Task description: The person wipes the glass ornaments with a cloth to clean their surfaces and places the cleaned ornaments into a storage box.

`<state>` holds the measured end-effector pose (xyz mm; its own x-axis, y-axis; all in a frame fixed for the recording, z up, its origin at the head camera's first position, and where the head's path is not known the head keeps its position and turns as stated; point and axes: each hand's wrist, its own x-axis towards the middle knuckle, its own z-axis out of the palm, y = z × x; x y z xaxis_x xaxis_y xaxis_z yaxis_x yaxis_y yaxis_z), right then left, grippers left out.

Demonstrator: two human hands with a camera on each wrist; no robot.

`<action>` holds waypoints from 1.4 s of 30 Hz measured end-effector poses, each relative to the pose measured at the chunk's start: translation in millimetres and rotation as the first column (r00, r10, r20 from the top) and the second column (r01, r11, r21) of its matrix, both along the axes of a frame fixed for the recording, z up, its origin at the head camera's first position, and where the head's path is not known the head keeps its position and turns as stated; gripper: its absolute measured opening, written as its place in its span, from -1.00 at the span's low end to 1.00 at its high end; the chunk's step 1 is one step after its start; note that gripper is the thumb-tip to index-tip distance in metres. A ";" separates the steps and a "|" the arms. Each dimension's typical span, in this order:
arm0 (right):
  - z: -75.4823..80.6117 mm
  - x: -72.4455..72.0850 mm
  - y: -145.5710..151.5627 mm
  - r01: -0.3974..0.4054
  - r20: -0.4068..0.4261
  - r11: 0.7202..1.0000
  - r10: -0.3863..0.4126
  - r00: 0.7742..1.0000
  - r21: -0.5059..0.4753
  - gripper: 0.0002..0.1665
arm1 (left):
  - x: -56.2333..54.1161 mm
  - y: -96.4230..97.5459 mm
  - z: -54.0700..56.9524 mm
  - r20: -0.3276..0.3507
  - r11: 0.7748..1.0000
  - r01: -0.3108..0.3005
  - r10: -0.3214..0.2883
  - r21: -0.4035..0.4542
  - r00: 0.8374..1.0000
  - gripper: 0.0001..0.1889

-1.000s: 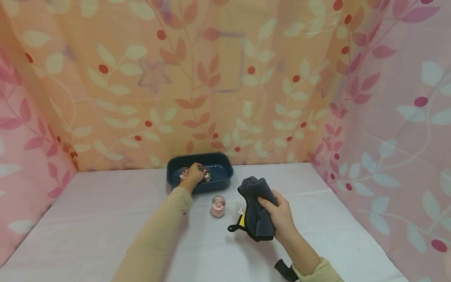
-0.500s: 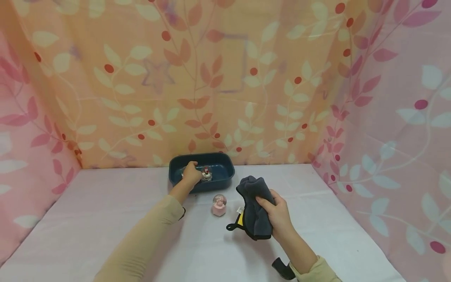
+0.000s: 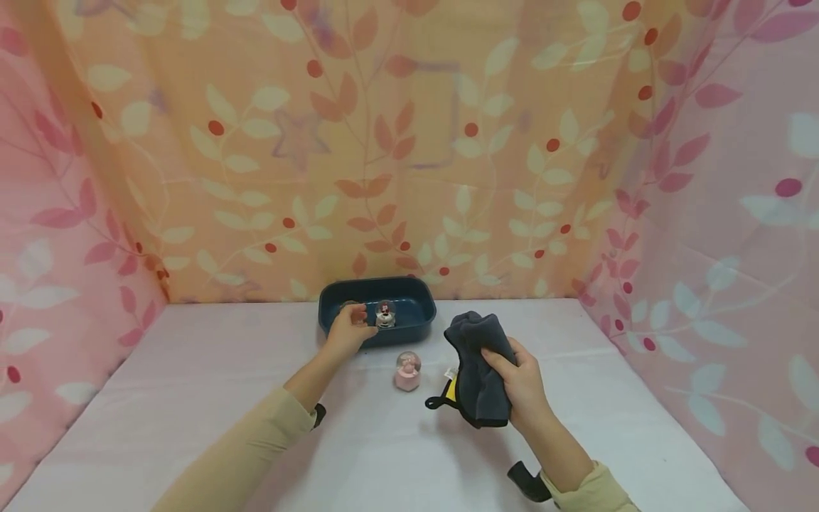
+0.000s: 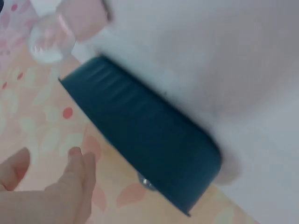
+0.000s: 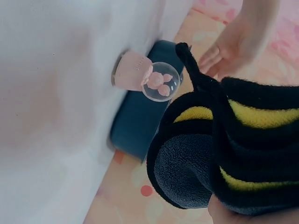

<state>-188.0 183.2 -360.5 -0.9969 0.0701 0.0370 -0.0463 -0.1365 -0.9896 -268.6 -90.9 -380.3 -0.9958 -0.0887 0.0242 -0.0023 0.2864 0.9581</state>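
Note:
My left hand (image 3: 348, 331) is over the near rim of a dark blue basin (image 3: 419, 331), fingers relaxed and holding nothing; the left wrist view shows its thumb and fingers spread apart. Inside the basin stands a small snow globe (image 3: 385, 314) with a red and white figure. Another globe beside it is mostly hidden behind the left hand. My right hand (image 3: 526, 384) grips a folded grey cloth (image 3: 483, 370) with black edging, a yellow underside and a hanging loop, raised above the table. A pink snow globe (image 3: 407, 372) stands upright on the table between the two hands.
A black curved object (image 3: 527, 482) lies by the right sleeve. The table has a white cover (image 3: 211, 377). Floral curtains (image 3: 256, 178) hang behind the basin and along both sides.
My left hand has let go of the globes in the basin and drawn back toward the near rim, uncovering the red and white one. The right hand keeps holding the cloth.

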 end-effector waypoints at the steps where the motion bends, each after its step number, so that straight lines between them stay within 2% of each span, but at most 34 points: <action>1: 0.6 0.1 0.7 -0.001 -0.001 1.000 0.001 1.000 0.001 -0.62 | 3.1 0.4 -2.1 0.002 1.000 0.016 -0.016 0.006 1.000 -0.43; 7: 3.4 -0.5 0.7 -0.010 -0.008 1.000 0.010 1.000 -0.013 -0.63 | 18.8 4.7 -14.4 0.019 0.994 0.082 -0.083 0.069 0.996 -0.39; 15: 3.8 1.2 -0.1 -0.024 -0.012 0.999 0.023 1.000 -0.046 -0.71 | 37.2 14.8 -36.0 0.137 0.995 0.062 -0.073 0.082 0.988 -0.34; 22: 3.8 2.0 -2.2 -0.028 -0.021 0.998 0.027 0.999 -0.059 -0.75 | 48.1 29.6 -46.1 0.209 0.992 0.084 -0.101 0.092 0.973 -0.25; 26: 3.6 3.1 -3.0 -0.033 -0.021 0.998 0.032 0.999 -0.058 -0.77 | 49.4 38.2 -48.8 0.223 0.993 0.105 -0.115 0.058 0.968 -0.21; 30: 3.0 4.4 -3.6 -0.032 -0.007 0.998 0.031 0.999 -0.050 -0.74 | 47.0 46.6 -50.9 0.274 0.990 0.139 -0.131 -0.011 0.953 -0.14; 36: 3.4 6.6 -4.4 -0.030 -0.004 0.999 0.030 1.000 -0.043 -0.71 | 37.2 52.3 -49.4 0.348 0.974 0.163 -0.100 -0.158 0.932 -0.13; 40: 4.1 6.8 -6.9 -0.030 -0.007 0.998 0.029 1.000 -0.053 -0.70 | 31.4 51.5 -46.0 0.370 0.968 0.172 -0.094 -0.184 0.924 -0.19; 42: 4.1 6.8 -8.2 -0.029 -0.005 0.998 0.029 1.000 -0.049 -0.69 | 29.6 52.2 -46.6 0.377 0.968 0.155 -0.071 -0.196 0.923 -0.19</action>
